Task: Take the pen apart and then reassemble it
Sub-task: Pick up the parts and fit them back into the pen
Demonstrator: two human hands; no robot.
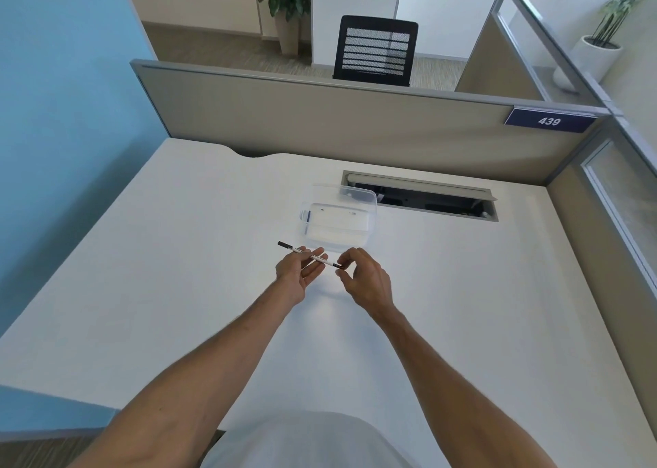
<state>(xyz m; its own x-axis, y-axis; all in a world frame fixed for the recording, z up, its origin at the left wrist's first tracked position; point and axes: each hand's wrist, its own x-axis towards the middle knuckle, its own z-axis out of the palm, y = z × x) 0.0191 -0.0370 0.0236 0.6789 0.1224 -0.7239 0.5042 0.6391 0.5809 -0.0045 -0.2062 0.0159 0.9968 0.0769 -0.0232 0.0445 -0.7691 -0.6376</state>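
While both bare forearms reach forward from the bottom edge, two hands meet over the middle of the desk on one pen (308, 255). Left hand (298, 274) is palm-up, fingers loosely curled, pen barrel lying across the fingertips with the thumb on top, so it's a light hold on the barrel. Right hand (363, 278) pinches the pen's near black end between thumb and index; remaining fingers curled. Pen count: one, white barrel with print, black at both ends, tilted so the far end points up-left, held just above the surface and still in one piece. Just beyond the hands: one clear plastic container (337, 220), rectangular, nothing visible inside; whether it carries a lid I can't tell. Surface is one white desk (160, 272), matte, with a curved notch at the back edge and one open cable hatch (423, 197) right of the container. Behind that, one beige partition panel (320, 126) with one blue plate reading 439 (550, 121). Past the partition: one black mesh office chair (375, 52), two potted plants, one (284, 1) at upper centre and one (604, 40) in a white pot at far right. Blue wall (64, 94) on the left, glazed divider on the right.
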